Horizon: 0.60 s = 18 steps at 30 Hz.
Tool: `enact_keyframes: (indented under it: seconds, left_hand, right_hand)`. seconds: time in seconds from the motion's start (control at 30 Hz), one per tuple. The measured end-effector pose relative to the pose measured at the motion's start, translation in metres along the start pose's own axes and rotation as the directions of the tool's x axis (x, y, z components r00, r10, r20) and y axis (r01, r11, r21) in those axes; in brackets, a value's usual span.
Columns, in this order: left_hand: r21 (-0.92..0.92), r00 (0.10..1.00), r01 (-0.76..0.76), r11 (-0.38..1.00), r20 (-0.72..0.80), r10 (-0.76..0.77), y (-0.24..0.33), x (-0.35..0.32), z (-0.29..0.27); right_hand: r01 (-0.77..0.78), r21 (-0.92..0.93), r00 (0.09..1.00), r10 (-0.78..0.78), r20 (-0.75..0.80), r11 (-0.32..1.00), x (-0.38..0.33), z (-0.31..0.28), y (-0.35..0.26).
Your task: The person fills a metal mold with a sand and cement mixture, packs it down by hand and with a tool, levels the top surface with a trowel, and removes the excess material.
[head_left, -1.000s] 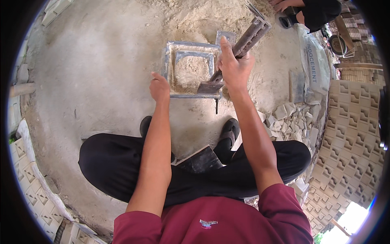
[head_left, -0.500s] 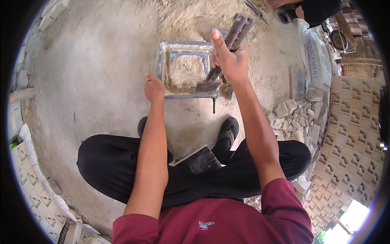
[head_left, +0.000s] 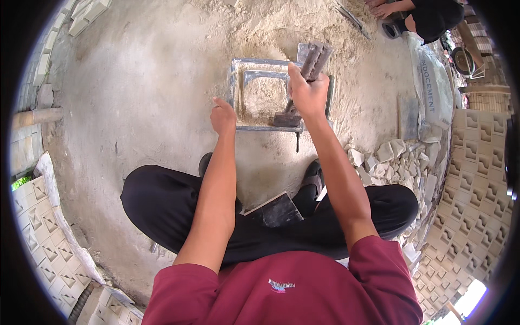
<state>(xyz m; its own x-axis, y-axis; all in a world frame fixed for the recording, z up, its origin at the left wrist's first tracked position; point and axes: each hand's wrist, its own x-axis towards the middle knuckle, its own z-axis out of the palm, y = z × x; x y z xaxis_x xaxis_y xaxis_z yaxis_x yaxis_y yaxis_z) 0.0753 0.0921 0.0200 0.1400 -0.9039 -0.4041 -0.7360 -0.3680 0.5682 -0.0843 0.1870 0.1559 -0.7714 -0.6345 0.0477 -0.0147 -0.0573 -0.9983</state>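
A rectangular metal mould frame (head_left: 264, 129) lies on the ground in front of me, with pale sandy mix (head_left: 264, 96) inside its smaller inner frame. My left hand (head_left: 223, 116) is curled at the frame's near left corner, its fingers partly hidden. Wrapped round a dark tamper (head_left: 317, 60) is my right hand (head_left: 310, 97), thumb along the shaft. The tamper tilts, its grooved upper end pointing away to the right and its broad flat foot down at the frame's near right part. A short dark rod sticks out from the frame's near edge.
Beyond the frame lies loose sandy mix (head_left: 276, 27). A dark board (head_left: 275, 210) rests between my feet. To the right are broken pieces (head_left: 387, 157), a white sack (head_left: 433, 92) and stacked patterned blocks (head_left: 471, 179). Another person's hand (head_left: 383, 10) shows at the far right.
My right hand has lowered the tamper toward the mould, and it looks farther from the camera. The whole view has shifted slightly, while my left hand stays at the frame's corner.
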Motion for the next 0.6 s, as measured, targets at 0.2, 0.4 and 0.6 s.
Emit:
enact_keyframes:
  seconds: [0.2, 0.4, 0.6]
  left_hand:
    - [-0.009, 1.0, 0.022, 1.0, 0.002, -0.022, 0.0, 0.002, -0.002]
    - [0.032, 0.999, 0.003, 0.999, 0.034, -0.004, -0.005, 0.002, 0.001]
    - [-0.005, 1.0, -0.001, 1.0, -0.032, 0.001, -0.004, 0.001, 0.004]
  right_hand:
    - [-0.033, 0.047, 0.999, 0.034, -0.028, 0.998, -0.007, 0.013, -0.006]
    - [-0.006, 0.0, 1.0, 0.006, -0.03, 1.0, -0.018, 0.038, -0.008]
    - [-0.05, 0.1, 0.998, 0.054, -0.039, 0.994, -0.027, 0.061, -0.007]
